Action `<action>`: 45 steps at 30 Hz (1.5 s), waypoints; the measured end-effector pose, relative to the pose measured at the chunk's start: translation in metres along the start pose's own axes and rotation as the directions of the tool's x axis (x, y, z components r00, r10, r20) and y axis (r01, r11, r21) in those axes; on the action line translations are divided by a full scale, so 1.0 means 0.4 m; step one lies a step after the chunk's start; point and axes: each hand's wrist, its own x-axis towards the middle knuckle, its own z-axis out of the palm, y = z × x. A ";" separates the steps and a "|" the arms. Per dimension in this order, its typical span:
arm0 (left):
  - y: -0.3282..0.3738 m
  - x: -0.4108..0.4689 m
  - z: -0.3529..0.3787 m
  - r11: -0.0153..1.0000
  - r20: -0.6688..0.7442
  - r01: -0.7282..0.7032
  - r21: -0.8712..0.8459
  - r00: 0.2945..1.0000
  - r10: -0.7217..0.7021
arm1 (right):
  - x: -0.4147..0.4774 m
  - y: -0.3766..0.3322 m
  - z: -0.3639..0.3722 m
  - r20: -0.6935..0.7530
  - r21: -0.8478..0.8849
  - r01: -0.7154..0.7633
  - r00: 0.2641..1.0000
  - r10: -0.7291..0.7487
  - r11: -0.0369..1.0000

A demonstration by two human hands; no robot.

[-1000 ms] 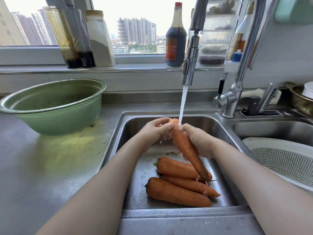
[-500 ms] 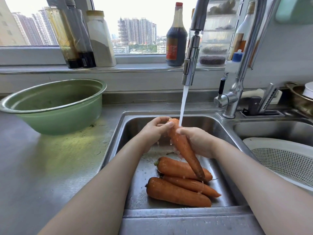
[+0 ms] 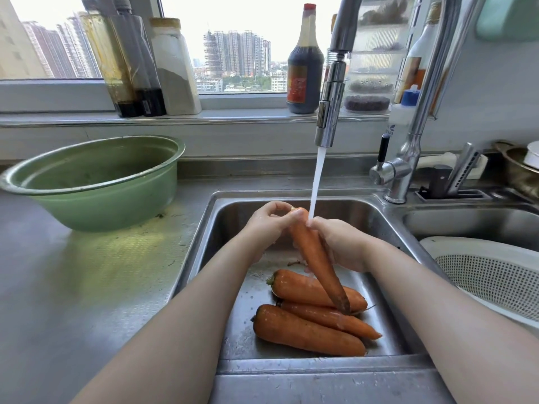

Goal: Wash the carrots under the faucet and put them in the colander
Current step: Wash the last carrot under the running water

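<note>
A long orange carrot [image 3: 313, 255] is held tip-down over the steel sink [image 3: 388, 228]. My left hand [image 3: 269, 221] grips its thick top end and my right hand [image 3: 339, 243] curls round its upper part. Water streams from the chrome faucet [image 3: 329, 112] onto my right hand's fingers at the carrot's top. Three more carrots [image 3: 309, 330] lie on the sink floor below. The white perforated colander [image 3: 490, 275] sits in the right basin, with nothing visible inside.
A green basin [image 3: 96, 182] stands on the steel counter [image 3: 73, 287] to the left. Bottles and jars [image 3: 304, 62] line the windowsill. The faucet's base and lever [image 3: 396, 170] rise behind the sink; a metal pot [image 3: 519, 170] sits far right.
The carrot has swung slightly more upright, its tip drawn back toward the sink's middle. My right hand has slid up to the carrot's top, under the water stream.
</note>
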 end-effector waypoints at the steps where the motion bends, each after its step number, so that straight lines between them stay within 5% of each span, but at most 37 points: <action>1: 0.000 -0.001 -0.001 1.000 0.002 0.004 -0.001 1.000 -0.004 | -0.003 -0.001 -0.004 0.028 0.006 -0.004 1.000 0.004 1.000; 17: 0.008 -0.008 -0.012 0.998 0.071 -0.001 -0.063 0.997 0.006 | -0.007 -0.007 -0.007 0.004 0.028 0.080 0.997 -0.080 0.996; 28: 0.007 -0.018 -0.003 0.998 0.239 -0.021 -0.052 0.970 0.033 | 0.007 -0.013 0.021 -0.148 0.014 -0.056 0.987 0.057 0.998; 32: 0.016 -0.018 0.011 0.990 0.116 -0.063 -0.124 0.990 0.078 | -0.003 -0.019 0.004 -0.106 0.083 0.012 0.994 -0.003 0.996; 35: 0.028 -0.025 0.030 0.970 0.000 -0.077 -0.231 0.997 0.079 | -0.030 -0.032 0.000 0.067 0.189 0.041 0.996 -0.055 0.981; 39: 0.035 -0.035 0.047 0.962 -0.104 -0.113 -0.249 0.991 0.089 | -0.029 -0.025 -0.003 0.053 0.073 0.109 0.992 -0.113 0.991; 45: 0.034 -0.029 0.014 0.988 0.110 -0.033 -0.152 0.993 0.050 | -0.018 -0.016 -0.010 -0.047 0.062 0.127 0.991 -0.124 0.990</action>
